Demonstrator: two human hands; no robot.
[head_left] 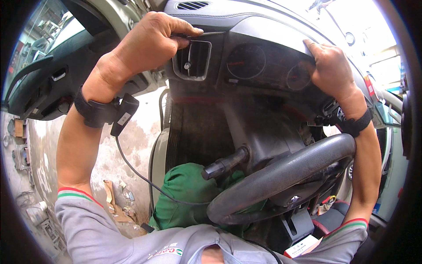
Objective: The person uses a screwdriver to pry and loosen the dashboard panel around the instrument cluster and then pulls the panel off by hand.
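My left hand is closed on the edge of the dashboard trim just above the left air vent, with its index finger pointing along a narrow gap there. My right hand grips the right end of the instrument cluster surround, index finger over the top edge and thumb partly hidden beside the right dial. The larger left dial lies between my hands. Both wrists carry black straps with devices; a cable runs down from the left one.
Below are the steering wheel, column stalk and my green-clad knee. An open door is at left, over a stained floor with cardboard scraps. A white box sits low at right.
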